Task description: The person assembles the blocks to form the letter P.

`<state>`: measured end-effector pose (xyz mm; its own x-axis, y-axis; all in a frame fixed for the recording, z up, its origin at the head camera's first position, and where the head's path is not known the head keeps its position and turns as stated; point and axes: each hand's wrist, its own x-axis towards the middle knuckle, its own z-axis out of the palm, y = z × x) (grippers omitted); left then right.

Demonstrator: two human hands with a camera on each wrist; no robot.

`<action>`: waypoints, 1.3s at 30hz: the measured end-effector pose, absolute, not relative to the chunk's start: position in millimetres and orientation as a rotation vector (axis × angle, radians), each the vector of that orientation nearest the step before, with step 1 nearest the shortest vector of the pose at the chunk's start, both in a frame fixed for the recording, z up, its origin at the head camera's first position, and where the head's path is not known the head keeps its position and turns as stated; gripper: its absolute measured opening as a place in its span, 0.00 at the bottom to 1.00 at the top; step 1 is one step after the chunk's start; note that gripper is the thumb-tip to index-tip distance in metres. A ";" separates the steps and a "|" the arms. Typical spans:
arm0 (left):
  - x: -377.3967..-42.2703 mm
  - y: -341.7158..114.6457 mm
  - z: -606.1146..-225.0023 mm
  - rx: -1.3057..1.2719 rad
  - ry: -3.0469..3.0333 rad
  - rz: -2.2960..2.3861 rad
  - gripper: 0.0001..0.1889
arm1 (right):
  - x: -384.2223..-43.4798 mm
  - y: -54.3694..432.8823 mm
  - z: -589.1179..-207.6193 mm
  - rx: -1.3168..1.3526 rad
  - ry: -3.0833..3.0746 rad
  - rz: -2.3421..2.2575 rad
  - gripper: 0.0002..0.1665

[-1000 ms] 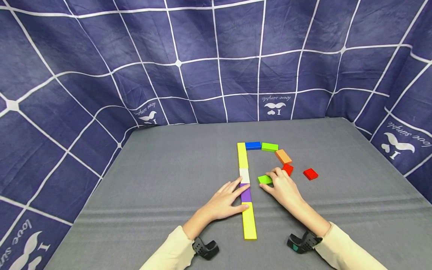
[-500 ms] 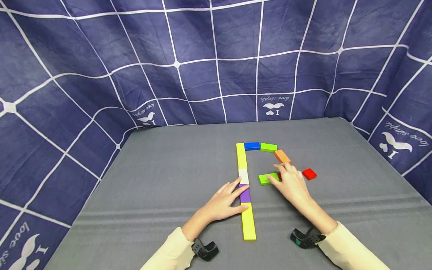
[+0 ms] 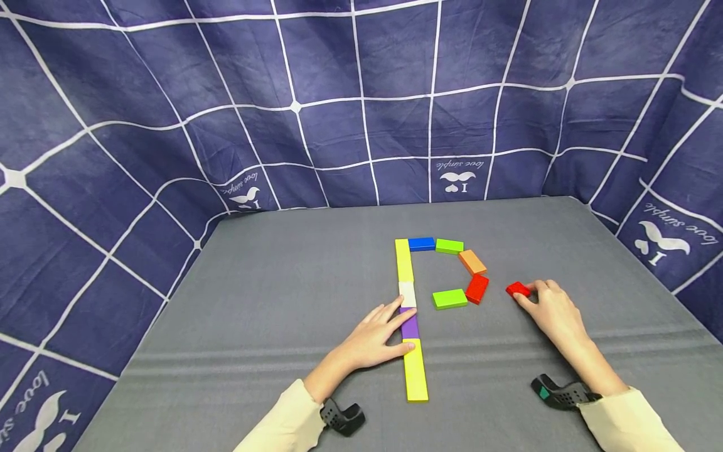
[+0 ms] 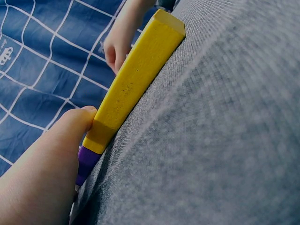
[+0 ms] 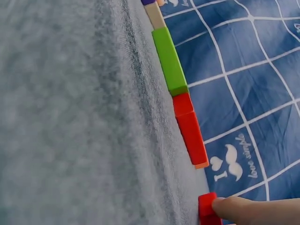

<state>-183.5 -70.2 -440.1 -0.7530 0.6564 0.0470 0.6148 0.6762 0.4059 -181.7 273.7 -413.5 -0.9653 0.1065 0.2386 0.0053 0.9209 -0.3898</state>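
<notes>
My left hand [image 3: 369,342] lies with its fingers spread over a straight column of blocks. Its fingertips touch the white block [image 3: 407,290] and the purple block [image 3: 410,326], and its thumb rests on the long yellow block [image 4: 133,79] nearest me. At the right, my right hand [image 3: 556,314] pinches a loose red block [image 3: 516,289] between thumb and fingers; one digit presses that block in the right wrist view. Left of it, another red block [image 3: 477,289] meets the end of a green block [image 3: 449,299].
A second yellow block [image 3: 403,260] tops the column. From it a blue block [image 3: 422,244], a green block [image 3: 449,246] and an orange block [image 3: 472,262] curve round to the right. A grey cloth [image 3: 271,301] covers the table; a blue checked curtain [image 3: 327,144] hangs behind.
My right hand has let go of the lower green block, passed over the nearby red block and moved right to the loose red one. My left hand has stayed in place.
</notes>
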 end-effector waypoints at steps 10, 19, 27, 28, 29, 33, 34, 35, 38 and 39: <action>-183.1 -70.5 -440.1 1.050 2.781 0.624 0.32 | -167.3 263.1 -415.3 0.174 -2.803 0.589 0.12; -185.0 -71.4 -440.3 1.044 2.774 0.617 0.33 | -148.4 233.0 -413.3 0.432 -2.762 0.450 0.14; -184.2 -70.2 -441.0 1.042 2.777 0.614 0.32 | -148.8 197.3 -419.3 0.678 -2.648 0.315 0.15; -184.1 -70.0 -441.0 1.038 2.777 0.616 0.32 | -150.4 192.2 -419.6 0.701 -2.642 0.314 0.15; -183.9 -69.9 -440.8 1.034 2.778 0.617 0.32 | -152.1 187.1 -419.7 0.722 -2.639 0.315 0.15; -183.6 -69.7 -440.6 1.028 2.782 0.617 0.32 | -160.4 169.0 -419.0 0.777 -2.638 0.304 0.15; -183.6 -69.7 -440.8 1.030 2.783 0.616 0.32 | -162.7 165.3 -418.8 0.781 -2.636 0.300 0.15; -183.3 -69.8 -440.8 1.031 2.785 0.613 0.32 | -165.0 162.0 -418.8 0.785 -2.629 0.294 0.15; -182.9 -69.9 -440.8 1.046 2.795 0.604 0.32 | -171.7 154.4 -418.8 0.785 -2.605 0.274 0.15; -182.8 -70.0 -440.6 1.045 2.794 0.604 0.32 | -174.0 152.4 -419.3 0.782 -2.597 0.271 0.15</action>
